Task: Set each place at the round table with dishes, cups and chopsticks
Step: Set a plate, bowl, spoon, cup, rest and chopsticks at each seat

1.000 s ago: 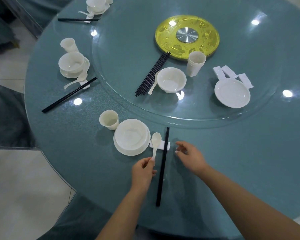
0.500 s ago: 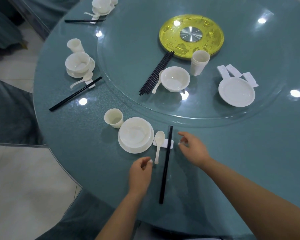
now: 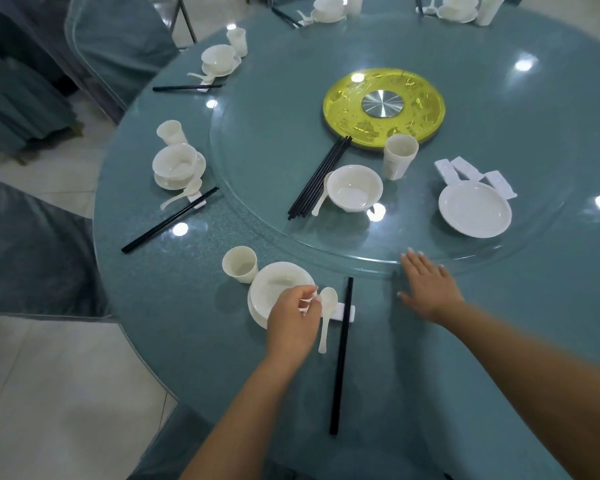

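Glossy white round bowl [image 3: 274,289], slim black chopsticks [image 3: 342,355], L hand [image 3: 291,323] maybe loosely curled, R hand [image 3: 428,289] flat

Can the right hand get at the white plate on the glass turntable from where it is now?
Probably yes. The right hand lies open at the turntable's near edge, and the plate sits just beyond it with only bare glass between. The white rests lie behind the plate, out of the way.
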Tool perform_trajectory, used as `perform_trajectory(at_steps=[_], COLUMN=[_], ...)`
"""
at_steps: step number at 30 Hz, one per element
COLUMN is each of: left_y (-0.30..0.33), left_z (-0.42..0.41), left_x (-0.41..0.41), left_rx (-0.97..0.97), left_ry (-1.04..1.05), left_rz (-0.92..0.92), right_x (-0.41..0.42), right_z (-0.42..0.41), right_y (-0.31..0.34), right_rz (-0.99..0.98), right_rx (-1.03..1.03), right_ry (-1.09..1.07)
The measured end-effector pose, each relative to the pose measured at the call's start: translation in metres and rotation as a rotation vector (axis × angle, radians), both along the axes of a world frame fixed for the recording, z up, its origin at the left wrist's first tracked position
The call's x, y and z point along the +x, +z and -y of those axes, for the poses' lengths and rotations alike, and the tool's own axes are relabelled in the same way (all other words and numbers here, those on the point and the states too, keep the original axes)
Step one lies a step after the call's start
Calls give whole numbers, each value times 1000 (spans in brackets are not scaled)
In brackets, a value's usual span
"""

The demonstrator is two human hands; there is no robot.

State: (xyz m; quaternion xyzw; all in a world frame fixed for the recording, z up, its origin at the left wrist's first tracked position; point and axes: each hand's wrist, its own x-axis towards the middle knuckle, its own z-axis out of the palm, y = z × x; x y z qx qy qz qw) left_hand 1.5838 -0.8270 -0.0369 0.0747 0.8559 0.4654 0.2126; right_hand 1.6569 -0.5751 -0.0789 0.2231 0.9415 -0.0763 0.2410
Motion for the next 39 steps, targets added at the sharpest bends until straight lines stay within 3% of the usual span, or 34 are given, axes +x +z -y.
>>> perform_trajectory(at_steps=[4,9,11,29,39], left_y=[5,2,0,-21,-30], left_z=[-20,-43,-56,-137,-150], left_x=[-13,-23,-24,-20,-1], left_rx=[-95,-698,-774,-926,-882], left_ry=[-137,-654,-710,-938,-971], left_rz=[-71,-519,-517,-346,-359], right_x=[7,10,12,40,53], right_z=[-8,-14,-18,-63,-84], right_y=[1,2,2,2,-1], right_rz=[26,29,25,-76,-114], right_rx=[9,-42,-57,-210,-196], right_ry=[28,8,1,-120,-149])
